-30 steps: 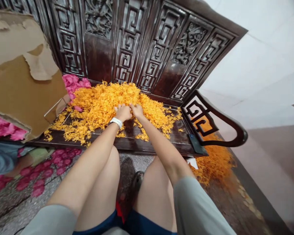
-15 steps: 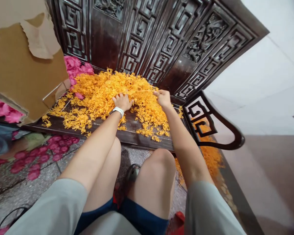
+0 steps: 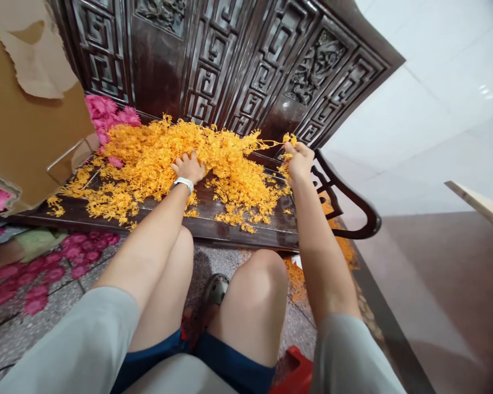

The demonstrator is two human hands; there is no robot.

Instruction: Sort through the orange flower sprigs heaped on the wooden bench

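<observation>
A heap of frilly yellow-orange artificial flowers (image 3: 148,156) lies across the dark wooden bench (image 3: 230,235). My left hand (image 3: 190,168), with a white band at the wrist, rests on the heap with its fingers spread. At the right end of the heap, my right hand (image 3: 301,160) is closed on a yellow flower strand (image 3: 271,143). That strand stretches taut from the heap to the fingers, and small yellow blossoms show at the fingertips. The far part of the strand is buried in the heap.
A torn cardboard box (image 3: 36,120) stands on the bench's left end, with pink flowers (image 3: 107,115) behind it. The carved backrest (image 3: 160,71) rises behind the heap, and a curved armrest (image 3: 370,224) is at right. Magenta flowers (image 3: 61,254) and someone's foot (image 3: 36,241) are on the floor.
My right hand has moved to the right and slightly up, drawing the strand out of the heap. My left hand stays on the heap. The whole view has shifted somewhat.
</observation>
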